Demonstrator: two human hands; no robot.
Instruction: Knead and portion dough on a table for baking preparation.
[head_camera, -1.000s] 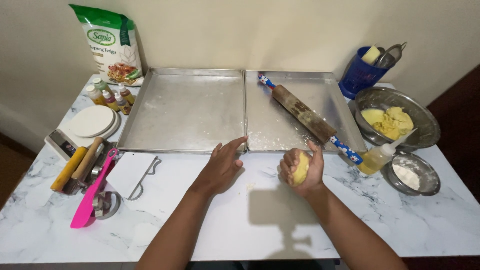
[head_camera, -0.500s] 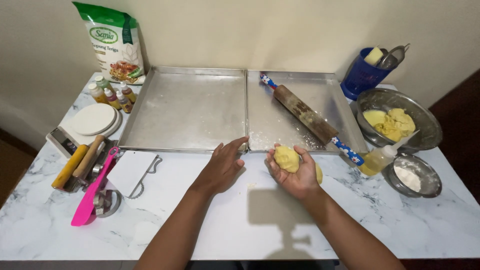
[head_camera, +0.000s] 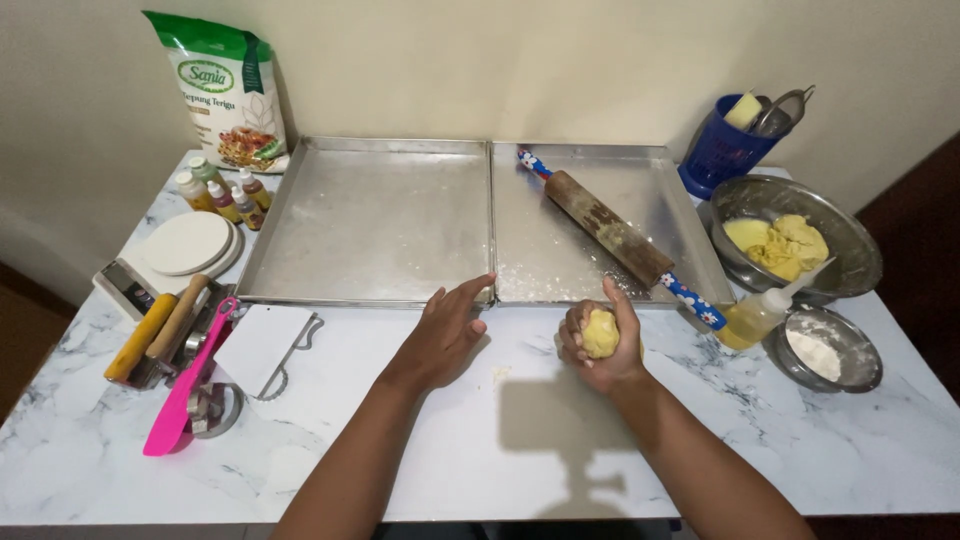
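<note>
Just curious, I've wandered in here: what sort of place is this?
Most likely a home baking corner. The right hand holds a yellow dough ball; a rolling pin lies on a metal tray, with a flour bag against the wall.

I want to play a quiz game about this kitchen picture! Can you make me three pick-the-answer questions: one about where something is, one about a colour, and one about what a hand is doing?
1. Where does the rolling pin lie?
A. On the floor
B. Across the right-hand metal tray
C. Inside the blue cup

2. What colour is the spatula at the left edge of the table?
A. Pink
B. Black
C. Orange

3. What is the right hand doing?
A. Lying flat and empty
B. Pouring oil
C. Holding a yellow dough ball

Answers:
1. B, the pin rests slantwise on the tray nearest the bowls.
2. A, its blade and handle are bright pink.
3. C, the fingers curl round the dough, while the left hand rests open on the marble table.
</note>
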